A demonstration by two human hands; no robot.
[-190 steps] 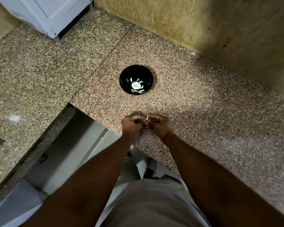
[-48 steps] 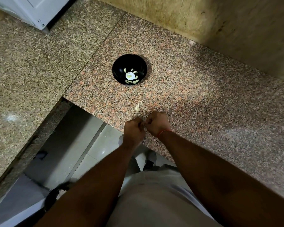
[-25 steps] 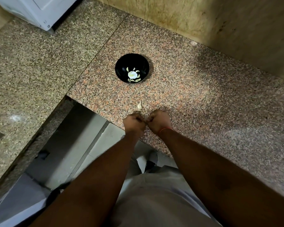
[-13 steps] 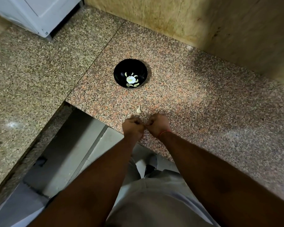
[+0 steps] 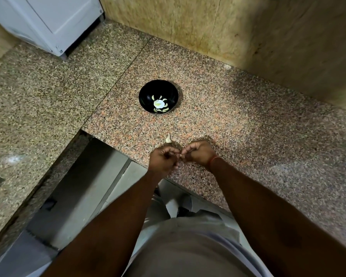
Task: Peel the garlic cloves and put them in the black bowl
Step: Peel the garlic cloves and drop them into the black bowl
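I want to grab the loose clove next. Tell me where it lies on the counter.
In the head view, the loose garlic clove lies on the granite counter near its front edge, just beyond the left hand, between the hands and the black bowl.

Bowl (image 5: 158,96) on counter (image 5: 248,126); loose clove (image 5: 168,139) between bowl and hands.

The light is dim and warm. The middle of the counter (image 5: 218,108) is brightest, and the right side and the wall (image 5: 308,56) fade into dark shadow. The bowl (image 5: 148,92) casts a soft shadow to its right, and it shines a little inside. A pale patch of glare sits on the far left counter. The edges bend and stretch. The arms near the bottom look soft and blurry.
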